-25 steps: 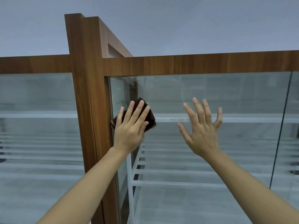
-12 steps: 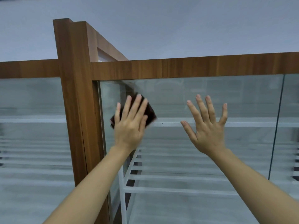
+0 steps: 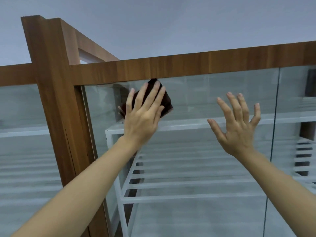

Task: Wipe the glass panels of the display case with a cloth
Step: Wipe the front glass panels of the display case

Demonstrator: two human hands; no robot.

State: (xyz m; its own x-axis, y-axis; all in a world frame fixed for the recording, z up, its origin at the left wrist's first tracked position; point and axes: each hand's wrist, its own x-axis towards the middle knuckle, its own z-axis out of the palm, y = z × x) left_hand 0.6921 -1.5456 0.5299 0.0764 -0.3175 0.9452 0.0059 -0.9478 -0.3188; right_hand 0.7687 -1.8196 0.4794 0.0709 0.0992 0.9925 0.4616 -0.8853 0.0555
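Note:
A dark brown cloth (image 3: 166,101) lies flat against the glass panel (image 3: 196,93) of the display case, its top corner touching the wooden top rail (image 3: 188,65). My left hand (image 3: 145,113) presses on the cloth with fingers spread and covers most of it. To the right, my right hand (image 3: 237,124) is raised in front of the same panel, fingers spread, holding nothing; whether it touches the glass I cannot tell.
A thick wooden corner post (image 3: 51,100) stands left of the panel, with another glass pane (image 3: 20,142) beyond it. White slatted shelves (image 3: 188,185) show inside the case. A vertical glass seam (image 3: 274,125) runs at the right.
My left hand has slid the cloth up and to the right, from beside the corner post to just under the top rail. My right hand has kept its raised pose.

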